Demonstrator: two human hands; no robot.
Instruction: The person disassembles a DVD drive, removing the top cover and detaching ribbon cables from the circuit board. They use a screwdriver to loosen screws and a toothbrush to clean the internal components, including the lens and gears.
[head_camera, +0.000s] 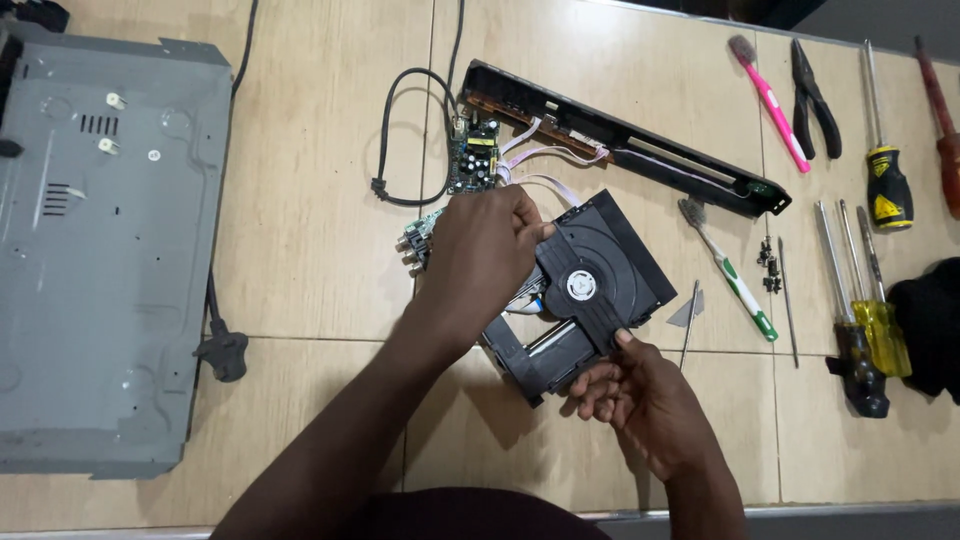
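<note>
The left hand (483, 255) lies palm down over the far left corner of the black square plastic disc drive mechanism (590, 290), fingers curled over its edge and gripping it. The right hand (640, 395) supports the same mechanism from the near side, fingers closed under its near right edge with the thumb pressed on top. The mechanism is held tilted, just above the tan tiled counter (320, 230), at the centre of the scene; a round white spindle hub (581, 285) shows in the middle of its circular recess. Pale flat ribbon cables (545, 182) run from under the left hand toward the far side. Just beyond the left hand lies a small green circuit board (472, 150) with a black cord (400, 140) looped beside it, and a second board with round connectors (415, 243) shows at the left of the hand, partly hidden. Farther out, a long black plastic front panel (620, 140) lies diagonally on the counter. To the right of the mechanism lie a white and green toothbrush (730, 270), a cluster of small dark screws (769, 268) and a thin metal rod (788, 300). Farther right are a pink toothbrush (770, 100), black pliers (812, 100), several yellow and black handled screwdrivers (880, 320) and a black cloth (930, 320) at the edge. At the far left rests a grey sheet metal casing (100, 250), with a black power plug (225, 350) near its right side.
</note>
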